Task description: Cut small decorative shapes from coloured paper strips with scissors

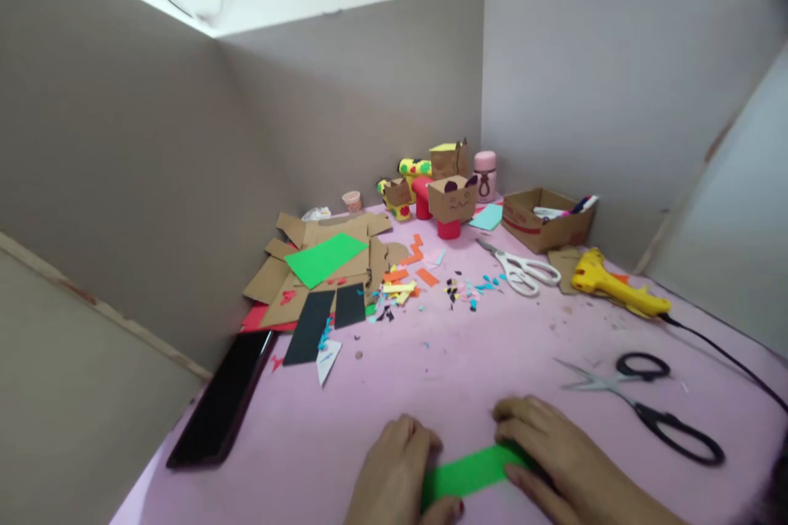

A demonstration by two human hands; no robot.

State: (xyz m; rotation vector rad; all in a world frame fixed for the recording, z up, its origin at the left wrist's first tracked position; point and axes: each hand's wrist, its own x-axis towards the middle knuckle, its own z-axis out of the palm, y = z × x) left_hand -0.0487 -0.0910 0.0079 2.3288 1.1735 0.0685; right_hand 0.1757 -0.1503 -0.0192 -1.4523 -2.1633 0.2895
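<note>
Both hands, the left hand (394,467) and right hand (554,451), pressed flat on a green paper strip (471,472) near the pink surface (431,361), black scissors (646,402) lying right.

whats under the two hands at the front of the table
A green paper strip lies on the pink table; left hand and right hand press its ends, which are covered.

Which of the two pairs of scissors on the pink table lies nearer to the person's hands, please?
The black-handled scissors, lying open just beside the right hand; the white-handled scissors sit farther back, near the cardboard box.
</note>
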